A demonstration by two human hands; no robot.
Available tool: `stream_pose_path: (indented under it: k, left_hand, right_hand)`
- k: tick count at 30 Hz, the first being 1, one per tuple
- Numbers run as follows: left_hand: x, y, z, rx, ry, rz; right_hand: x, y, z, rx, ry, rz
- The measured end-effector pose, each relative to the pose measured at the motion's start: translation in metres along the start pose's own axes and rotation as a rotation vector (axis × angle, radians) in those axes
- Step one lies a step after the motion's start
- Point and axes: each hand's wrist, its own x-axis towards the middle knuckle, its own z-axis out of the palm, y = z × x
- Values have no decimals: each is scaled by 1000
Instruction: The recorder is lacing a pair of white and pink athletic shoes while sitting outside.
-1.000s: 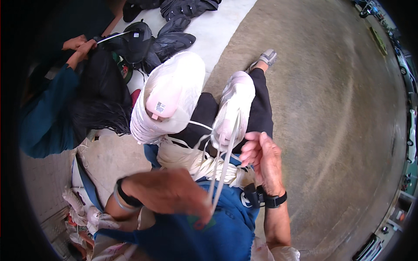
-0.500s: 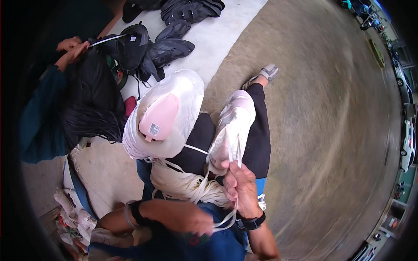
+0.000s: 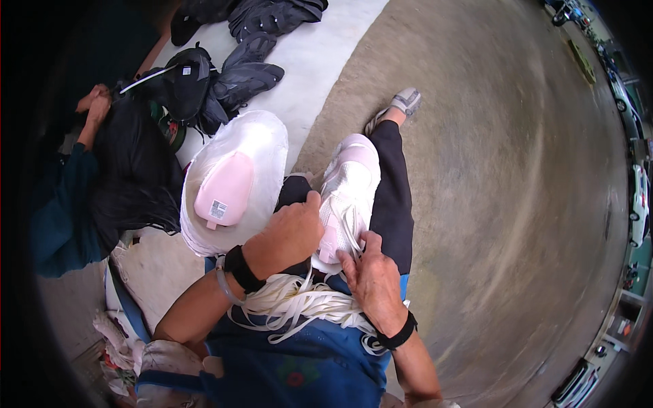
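A white and pale pink shoe upper (image 3: 364,180) lies over my lap, its white laces (image 3: 350,221) loose across the front. My right hand (image 3: 377,282) grips the upper's near end, thumb and forefinger on either side by the laces. On the other side my left hand (image 3: 289,231) is closed beside the upper; its fingertips are turned away, so what it holds is hidden. A bundle of off-white shoelaces (image 3: 306,302) rests on my lap below both hands. To the left sits a stack of white uppers (image 3: 269,146) with a pink tongue (image 3: 228,190) bearing a label.
At the left, a co-worker's hands (image 3: 96,109) are near a white lace and a mass of black laces (image 3: 132,160). Black shoe uppers (image 3: 248,78) lie on a white sheet (image 3: 326,64). Concrete floor (image 3: 490,204) stretches right toward parked vehicles (image 3: 638,204).
My left hand has moved up from my lap to the upper's left side. My right hand has let go of the raised laces, which now lie loose, and moved onto the upper.
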Motion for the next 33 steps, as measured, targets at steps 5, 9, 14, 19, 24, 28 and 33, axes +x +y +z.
stream_pose_path:
  k: [5,9,14,19,24,28,33]
  left_hand:
    - [7,-4,21,257,136,91]
    - [2,30,11,259,169,49]
    - [-11,24,10,177,212,177]
    - [-23,1,12,-131,210,1]
    - [-21,-5,7,43,205,88]
    - [-16,0,8,146,184,103]
    - [-26,18,1,319,190,155]
  right_hand:
    - [1,13,1,-25,16,-72]
    - [5,28,-6,74,0,-17]
    - [0,19,-6,162,201,-337]
    - [7,3,7,-141,81,-393]
    - [11,-5,19,-411,75,-361]
    - [16,-1,23,-624,62,-339]
    - [26,6,21,-614,114,-384]
